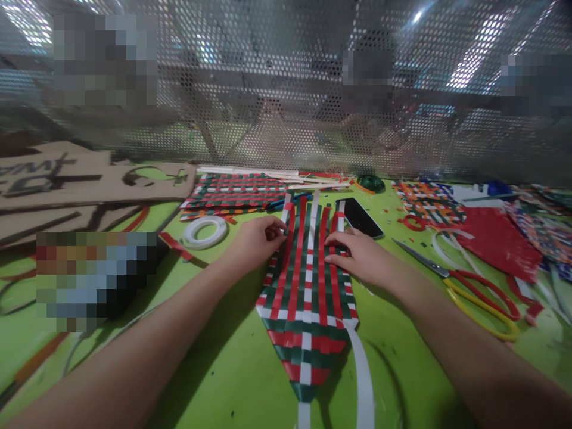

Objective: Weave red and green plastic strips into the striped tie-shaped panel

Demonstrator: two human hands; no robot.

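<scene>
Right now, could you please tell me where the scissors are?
In the head view, the scissors lie on the green table to the right of the right hand, beside the red sheet.

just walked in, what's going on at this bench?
A person is working on a woven panel of red, green and white strips lying on the green table. The left hand pinches the strips at the panel's upper left edge; the right hand lies on its upper right side, fingers pressing the weave. The top ends of the upright strips are loose, not yet crossed. Scissors, a phone and a tape roll lie nearby, untouched.
</scene>
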